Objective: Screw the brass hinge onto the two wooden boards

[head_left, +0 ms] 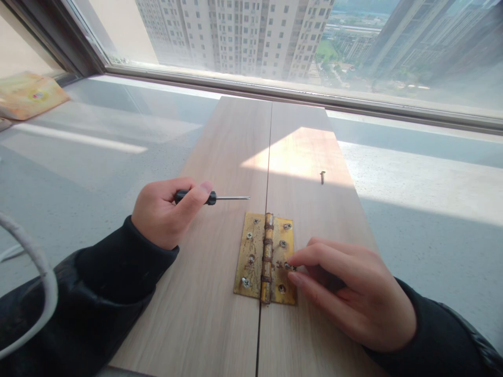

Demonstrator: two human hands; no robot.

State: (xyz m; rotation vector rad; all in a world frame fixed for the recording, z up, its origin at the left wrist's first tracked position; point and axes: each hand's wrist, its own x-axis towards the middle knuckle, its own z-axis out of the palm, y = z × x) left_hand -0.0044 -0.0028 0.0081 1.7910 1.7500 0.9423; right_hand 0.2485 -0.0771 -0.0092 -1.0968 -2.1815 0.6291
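Gripping the screwdriver (212, 198) pretty firmly here, the left hand (165, 214) has its fingers curled round the black handle and thumb resting on it, with the metal shaft pointing right. The tip sits just past the far edge of the hinge (266, 262), a stained brassy thing straddling the seam between the left board (196, 293) and right board (322, 335), toward the near end. Screw heads show on both leaves. Right hand (346, 288) has thumb and index finger around a screw (287, 265) by the right leaf's outer edge; honestly can't tell if they're pinching it or only touching. A loose screw (323, 177) lies farther off on the right board, at the edge of the sunny patch. Also a white cable (51, 288) near left, and a yellowish packet (33, 97) far left by the window (251, 84).
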